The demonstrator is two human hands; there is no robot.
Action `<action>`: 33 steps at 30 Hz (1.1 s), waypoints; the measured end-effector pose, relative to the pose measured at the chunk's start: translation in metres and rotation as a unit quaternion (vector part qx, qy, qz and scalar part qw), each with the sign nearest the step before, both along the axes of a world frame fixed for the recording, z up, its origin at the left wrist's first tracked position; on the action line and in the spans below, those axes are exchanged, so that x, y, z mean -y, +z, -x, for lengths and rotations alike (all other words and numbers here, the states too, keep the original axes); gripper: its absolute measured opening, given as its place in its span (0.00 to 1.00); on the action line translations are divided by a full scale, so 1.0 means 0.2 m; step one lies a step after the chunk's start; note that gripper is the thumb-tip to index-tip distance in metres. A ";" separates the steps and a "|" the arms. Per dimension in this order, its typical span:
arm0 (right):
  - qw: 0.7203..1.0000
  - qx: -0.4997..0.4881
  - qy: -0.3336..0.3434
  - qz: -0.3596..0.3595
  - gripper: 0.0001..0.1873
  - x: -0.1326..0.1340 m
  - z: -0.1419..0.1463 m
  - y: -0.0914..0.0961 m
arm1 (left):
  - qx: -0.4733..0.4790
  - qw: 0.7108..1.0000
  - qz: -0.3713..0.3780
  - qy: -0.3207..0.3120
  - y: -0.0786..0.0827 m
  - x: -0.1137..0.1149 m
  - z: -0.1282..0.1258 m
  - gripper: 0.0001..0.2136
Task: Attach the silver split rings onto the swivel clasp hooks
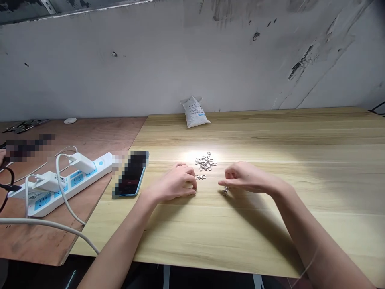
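A small heap of silver metal clasps (205, 161) lies in a bright patch of light on the pale wooden table (270, 224). My left hand (177, 182) rests on the table with its fingers curled, pinching one metal clasp (200, 177) at its fingertips, just below the heap. My right hand (245, 177) hovers to the right with fingers pinched on another small metal clasp (225, 192), which hangs down and touches the table.
A white bag (195, 112) stands at the wall behind the heap. A phone with a blue case (131, 175) lies left of my left hand. A white power strip (63, 180) with chargers and cables sits on the brown table (99, 132) at left.
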State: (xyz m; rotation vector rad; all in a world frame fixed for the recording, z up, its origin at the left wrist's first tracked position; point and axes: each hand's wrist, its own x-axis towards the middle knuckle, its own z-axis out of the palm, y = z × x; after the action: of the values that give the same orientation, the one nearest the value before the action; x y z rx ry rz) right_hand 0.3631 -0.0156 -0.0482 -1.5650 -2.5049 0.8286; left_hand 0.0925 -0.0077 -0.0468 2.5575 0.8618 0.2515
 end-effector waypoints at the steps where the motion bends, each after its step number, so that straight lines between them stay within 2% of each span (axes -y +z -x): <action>1: 1.000 0.001 -0.006 0.028 0.25 0.01 -0.02 0.01 | 0.004 1.000 0.008 0.001 0.00 0.00 0.00 0.01; 4: 0.999 0.016 -0.013 0.049 0.25 0.03 -0.04 0.01 | 0.013 1.000 0.021 0.007 0.00 0.00 -0.01 0.03; 10: 0.999 0.036 -0.028 -0.012 0.09 0.06 0.06 0.00 | 0.053 0.998 0.007 0.028 0.00 -0.01 -0.03 0.04; 13: 0.998 0.032 -0.036 -0.046 0.05 0.07 0.10 0.01 | 0.073 0.997 0.001 0.038 -0.02 -0.01 -0.03 0.03; 19: 0.998 0.009 0.002 -0.061 0.06 0.07 0.15 -0.02 | 0.103 0.994 -0.023 0.043 -0.03 -0.04 -0.03 0.04; 24: 0.994 -0.018 0.025 -0.109 0.07 0.07 0.18 -0.05 | 0.107 0.993 -0.032 0.047 -0.03 -0.04 -0.02 0.04; 33: 0.979 -0.104 0.033 -0.173 0.08 0.06 0.26 -0.07 | 0.116 0.992 -0.024 0.037 -0.05 -0.05 -0.03 0.04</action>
State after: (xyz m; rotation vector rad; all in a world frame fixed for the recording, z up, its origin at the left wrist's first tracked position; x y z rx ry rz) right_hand 0.3110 -0.0282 -0.0622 -1.2239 -2.3995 0.4962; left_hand 0.0994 0.0020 -0.0568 2.4788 0.8714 0.5870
